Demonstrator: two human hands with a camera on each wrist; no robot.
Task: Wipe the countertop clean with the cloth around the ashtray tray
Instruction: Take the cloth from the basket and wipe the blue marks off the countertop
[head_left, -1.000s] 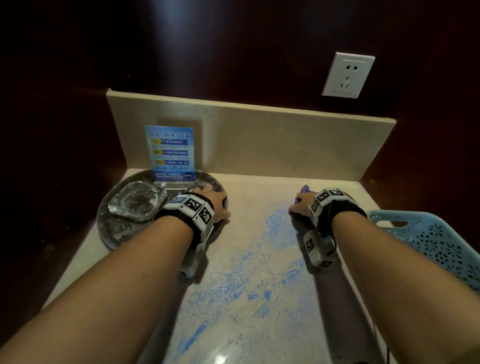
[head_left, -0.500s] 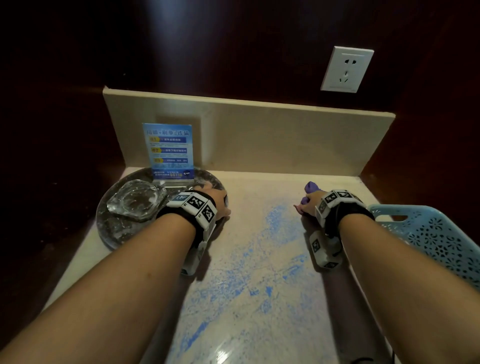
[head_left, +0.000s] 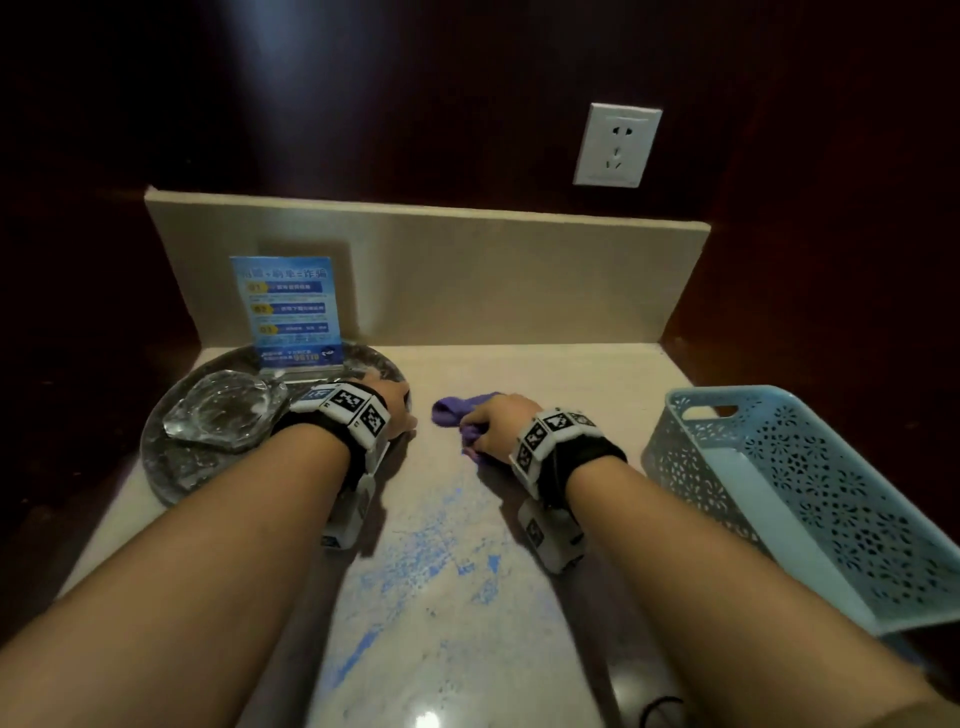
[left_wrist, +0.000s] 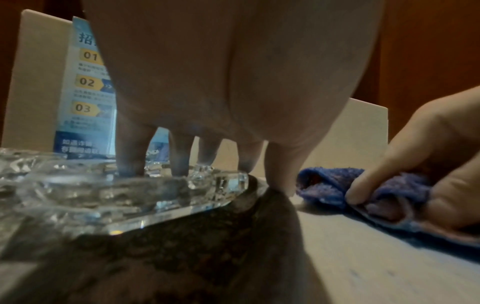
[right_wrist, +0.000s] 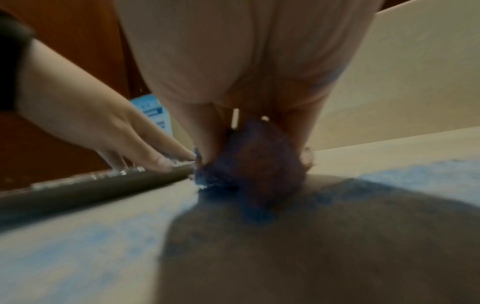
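Overhead, the right hand clutches the purple cloth on the beige bench, blue smears behind it; the left hand rests flat-fingered on the tray. Left wrist: fingers straight beside the glass ashtray. Right wrist: cloth bunched under curled fingers, dark wooden walls beyond.

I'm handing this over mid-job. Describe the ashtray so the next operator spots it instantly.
Look at the beige countertop, left rear corner, where a round dark tray sits. On the tray's left half lies the ashtray: thick, clear, faceted glass, unlike the upright blue printed sign behind it.
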